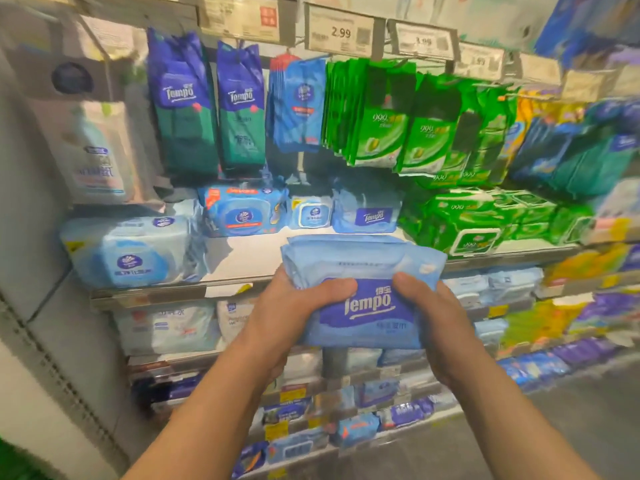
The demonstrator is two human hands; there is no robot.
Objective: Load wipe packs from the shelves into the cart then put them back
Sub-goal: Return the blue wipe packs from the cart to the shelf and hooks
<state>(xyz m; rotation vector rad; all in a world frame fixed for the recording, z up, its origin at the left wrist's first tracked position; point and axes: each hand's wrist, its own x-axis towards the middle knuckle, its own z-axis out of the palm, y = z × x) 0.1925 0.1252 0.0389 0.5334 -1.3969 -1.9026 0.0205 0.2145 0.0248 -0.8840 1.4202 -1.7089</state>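
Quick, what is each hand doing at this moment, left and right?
Left hand: closed on the left end of the blue Tempo wipe pack.
Right hand: closed on the right end of the same pack.

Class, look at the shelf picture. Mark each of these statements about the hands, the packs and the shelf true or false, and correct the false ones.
1. Both hands hold one blue Tempo pack. True: left hand and right hand each have a grip on it.
2. The held pack rests on the shelf. False: it is held in front of the shelf edge.
3. Green packs hang to the right of the blue hanging ones. True.
4. A cart stands beside the shelf. False: none is visible.
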